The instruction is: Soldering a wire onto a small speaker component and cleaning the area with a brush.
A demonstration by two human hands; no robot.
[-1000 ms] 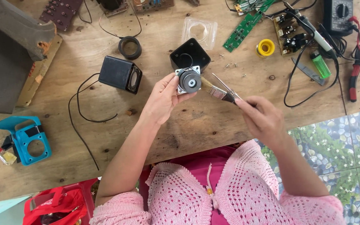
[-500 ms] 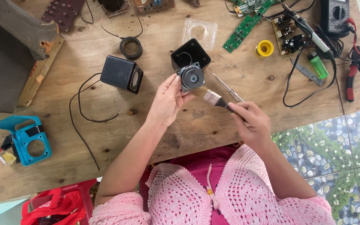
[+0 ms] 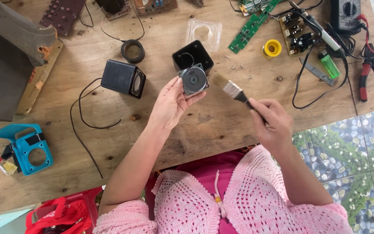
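My left hand (image 3: 171,104) holds a small round speaker driver (image 3: 194,79) with a grey square frame, lifted above the wooden table (image 3: 204,130). My right hand (image 3: 271,121) grips the dark handle of a small paintbrush (image 3: 232,90); its bristles point up-left, a short way right of the driver and apart from it. Just behind the driver stands an open black speaker box (image 3: 191,54), empty on top. A second, closed black speaker (image 3: 123,78) lies to the left with a black cable (image 3: 81,112) running from it.
A black ring (image 3: 133,51), a clear plastic cover (image 3: 203,32), green circuit boards (image 3: 249,24), a yellow solder spool (image 3: 272,47), a green lighter (image 3: 329,64), red pliers (image 3: 371,76) and a multimeter (image 3: 346,13) lie at the back. A blue plastic tool (image 3: 24,149) sits at left.
My right hand has drawn the brush away to the right from the driver. My left hand keeps the driver raised, turned slightly.
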